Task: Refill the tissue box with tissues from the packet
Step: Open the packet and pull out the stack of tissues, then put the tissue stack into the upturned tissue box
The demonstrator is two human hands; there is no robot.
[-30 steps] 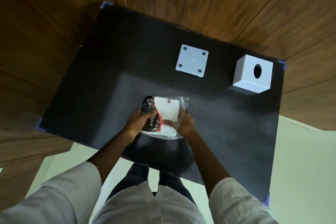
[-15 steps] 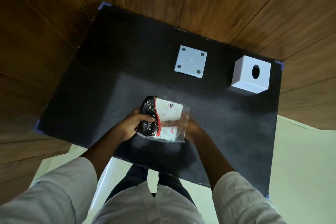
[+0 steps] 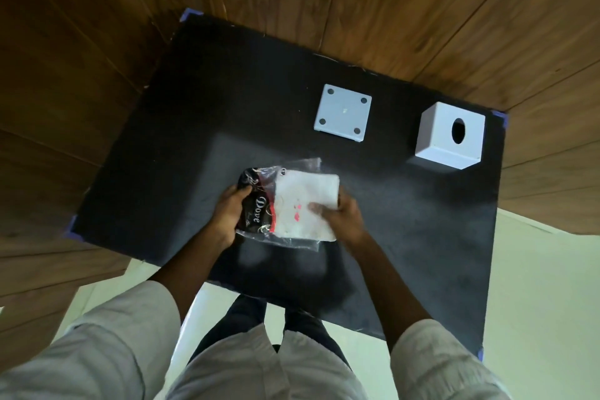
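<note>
Tissue packet between both hands

What I can't make out

My right hand covers the near right corner of the tissues; my left hand hides the packet's left end. The small print is unreadable, and the frame's bottom edge cuts off my sleeves.

The person wore a pale, off-white shirt of light, slightly creased cloth. Its loose sleeves were pushed up and bunched near the elbows, the left sleeve wide and folded, the right sleeve rumpled the same way. Both forearms were bare below them. The shirt front parted at the hem over dark navy trousers. No rings, watch or bands showed on either wrist.
</note>
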